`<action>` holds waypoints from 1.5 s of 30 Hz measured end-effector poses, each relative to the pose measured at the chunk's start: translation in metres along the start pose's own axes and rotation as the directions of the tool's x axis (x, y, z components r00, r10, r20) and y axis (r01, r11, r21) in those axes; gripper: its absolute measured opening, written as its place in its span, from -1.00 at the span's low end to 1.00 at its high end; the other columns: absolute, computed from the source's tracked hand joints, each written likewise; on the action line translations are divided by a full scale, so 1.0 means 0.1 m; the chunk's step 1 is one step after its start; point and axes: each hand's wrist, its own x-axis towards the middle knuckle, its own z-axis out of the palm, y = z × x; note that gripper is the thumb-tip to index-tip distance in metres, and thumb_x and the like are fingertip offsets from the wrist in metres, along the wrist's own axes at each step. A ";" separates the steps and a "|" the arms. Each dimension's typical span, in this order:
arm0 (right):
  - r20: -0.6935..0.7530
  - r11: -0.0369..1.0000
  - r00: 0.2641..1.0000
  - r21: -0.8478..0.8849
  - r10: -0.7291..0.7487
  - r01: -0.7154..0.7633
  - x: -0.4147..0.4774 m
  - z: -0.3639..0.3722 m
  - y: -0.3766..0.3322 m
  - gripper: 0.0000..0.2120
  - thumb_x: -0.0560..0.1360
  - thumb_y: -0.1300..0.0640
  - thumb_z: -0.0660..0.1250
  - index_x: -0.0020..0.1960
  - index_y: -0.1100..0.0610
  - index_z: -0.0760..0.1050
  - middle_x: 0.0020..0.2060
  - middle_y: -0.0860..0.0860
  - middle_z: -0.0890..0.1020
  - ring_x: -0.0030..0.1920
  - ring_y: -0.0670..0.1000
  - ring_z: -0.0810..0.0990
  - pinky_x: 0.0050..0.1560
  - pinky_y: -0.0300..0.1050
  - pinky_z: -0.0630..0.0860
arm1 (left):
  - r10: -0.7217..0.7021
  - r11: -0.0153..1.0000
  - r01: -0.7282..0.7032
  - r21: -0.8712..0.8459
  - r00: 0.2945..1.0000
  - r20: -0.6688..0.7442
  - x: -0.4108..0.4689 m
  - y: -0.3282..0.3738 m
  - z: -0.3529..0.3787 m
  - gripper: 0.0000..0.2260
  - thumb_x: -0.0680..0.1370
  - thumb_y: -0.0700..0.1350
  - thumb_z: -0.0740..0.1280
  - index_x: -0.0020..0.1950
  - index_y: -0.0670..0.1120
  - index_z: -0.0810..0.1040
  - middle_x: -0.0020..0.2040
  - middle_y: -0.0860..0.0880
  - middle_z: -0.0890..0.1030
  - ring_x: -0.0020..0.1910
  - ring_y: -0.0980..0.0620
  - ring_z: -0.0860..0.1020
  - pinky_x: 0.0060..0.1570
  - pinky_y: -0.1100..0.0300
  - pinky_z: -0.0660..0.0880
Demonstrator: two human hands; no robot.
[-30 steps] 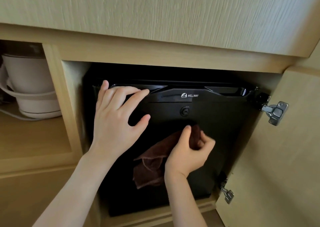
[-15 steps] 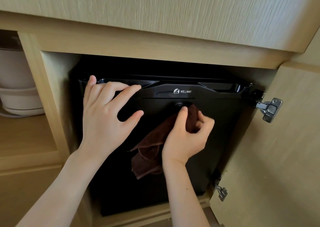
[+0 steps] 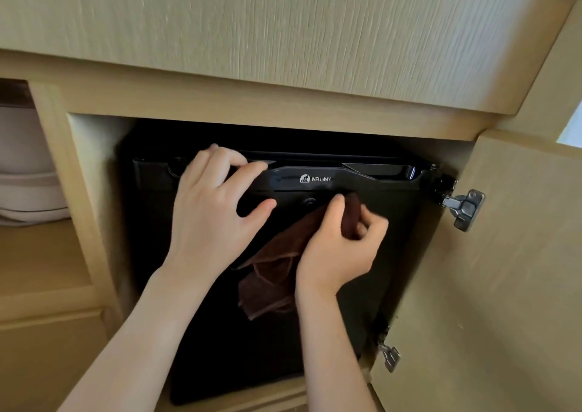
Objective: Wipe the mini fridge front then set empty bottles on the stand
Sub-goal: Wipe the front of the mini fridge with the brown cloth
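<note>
A black mini fridge [image 3: 387, 229] marked WELLWAY stands inside a light wooden cabinet bay. My left hand [image 3: 211, 219] lies flat against the upper left of its door, fingers spread and reaching the top edge. My right hand [image 3: 338, 251] pinches a dark brown cloth [image 3: 271, 273] and presses its top end against the door just under the logo, beside the round lock. The rest of the cloth hangs down below my right wrist. No bottles or stand are in view.
The cabinet door [image 3: 504, 285] stands open at the right on two metal hinges [image 3: 463, 208]. A wooden divider [image 3: 72, 191] separates the bay from a left shelf holding a white kettle-like appliance [image 3: 28, 172]. A wooden panel [image 3: 283, 27] overhangs above.
My right hand has slid the cloth up the fridge door, from the middle to just under the logo strip. My left hand stays flat on the door's upper left, shifted slightly rightward.
</note>
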 end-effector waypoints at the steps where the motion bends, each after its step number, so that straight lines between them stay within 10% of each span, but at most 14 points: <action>1: -0.019 1.000 1.000 -0.001 -0.015 0.015 0.03 0.00 0.00 -0.82 0.49 -0.03 0.48 -0.05 -0.08 0.47 -0.30 -0.12 0.55 -0.21 -0.18 0.57 -0.21 -0.40 0.43 | -0.005 1.000 0.006 -0.009 1.000 0.013 0.00 0.02 0.00 -0.62 0.42 -0.02 0.49 0.20 -0.12 0.65 0.04 -0.06 0.54 0.04 -0.08 0.44 0.17 0.05 0.39; 11: -0.242 0.988 0.959 0.077 0.145 -0.130 0.70 -0.20 0.09 -0.74 0.49 -0.02 0.47 -0.02 0.13 0.49 -0.14 -0.12 0.58 -0.10 -0.16 0.58 -0.25 -0.53 0.40 | -0.055 0.998 0.057 -0.023 0.996 0.076 -0.02 0.17 0.02 -0.52 0.42 -0.05 0.43 0.34 -0.06 0.57 0.12 -0.01 0.53 0.09 -0.01 0.45 0.17 0.15 0.24; 19: -0.017 0.995 0.995 -0.032 -0.094 0.093 0.35 -0.10 0.07 -0.82 0.48 -0.11 0.44 -0.10 -0.19 0.42 -0.24 -0.12 0.58 -0.18 -0.15 0.60 -0.19 -0.31 0.51 | -0.111 0.994 0.112 -0.016 0.993 0.049 0.02 0.26 0.11 -0.56 0.39 0.02 0.44 0.26 0.02 0.60 0.14 0.10 0.56 0.11 0.05 0.42 0.13 0.23 0.12; 27: -0.238 0.995 0.966 0.012 0.102 -0.102 0.96 -0.39 0.20 -0.76 0.49 -0.03 0.46 -0.04 0.11 0.51 -0.15 -0.14 0.60 -0.13 -0.22 0.58 -0.19 -0.45 0.46 | -0.123 0.992 0.125 -0.018 0.988 0.094 0.01 0.24 0.07 -0.56 0.40 0.04 0.44 0.28 0.04 0.58 0.15 0.09 0.55 0.10 0.03 0.40 0.13 0.24 0.10; 36: 0.126 0.994 0.988 -0.052 -0.086 0.093 0.20 -0.25 0.20 -0.79 0.41 -0.12 0.48 -0.01 -0.17 0.52 -0.19 -0.13 0.62 -0.12 -0.12 0.63 -0.12 -0.33 0.53 | -0.101 0.995 0.102 -0.016 0.993 0.057 -0.02 0.21 0.09 -0.55 0.40 0.06 0.43 0.29 0.03 0.58 0.14 0.08 0.55 0.04 0.01 0.40 0.13 0.19 0.15; 45: -0.228 0.993 0.966 0.028 0.122 -0.119 0.62 -0.30 0.19 -0.78 0.50 -0.01 0.47 -0.01 0.11 0.53 -0.15 -0.16 0.59 -0.17 -0.24 0.58 -0.28 -0.58 0.38 | 0.040 0.998 -0.036 -0.054 0.995 0.086 -0.08 0.06 0.04 -0.43 0.42 -0.08 0.53 0.41 -0.01 0.49 0.24 0.08 0.52 0.13 0.01 0.42 0.22 0.16 0.23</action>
